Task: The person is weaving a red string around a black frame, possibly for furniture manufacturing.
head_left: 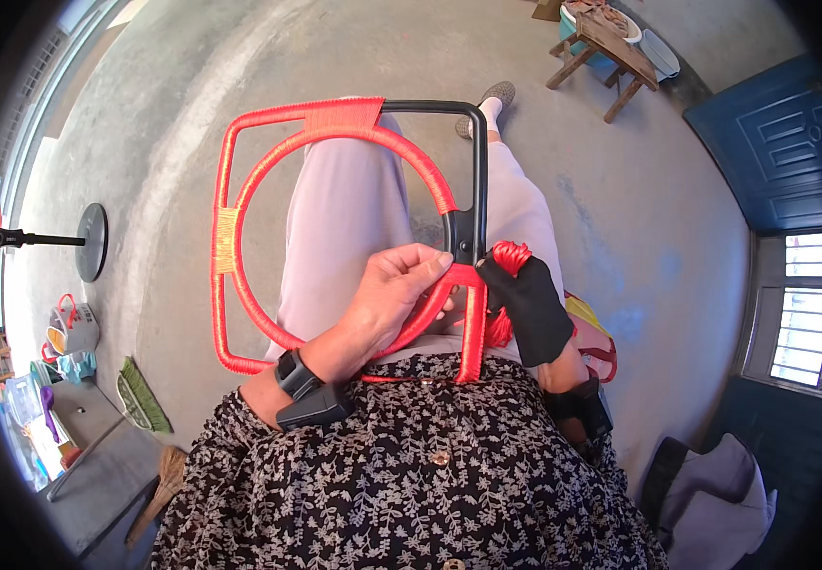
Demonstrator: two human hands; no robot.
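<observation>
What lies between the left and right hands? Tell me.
A red-wrapped frame bar lies between the left hand and the right hand, in the head view.

no legible wording, small dark marks on the white container (75,332) at left of the frame (too tiny to make out), a pale speck of marking on the black stand (38,239) at far left, likewise unreadable

Black top (411,465) with white leafy print, pale lilac trousers (340,218), black right-hand glove (534,313), black wristbands (298,373).
</observation>
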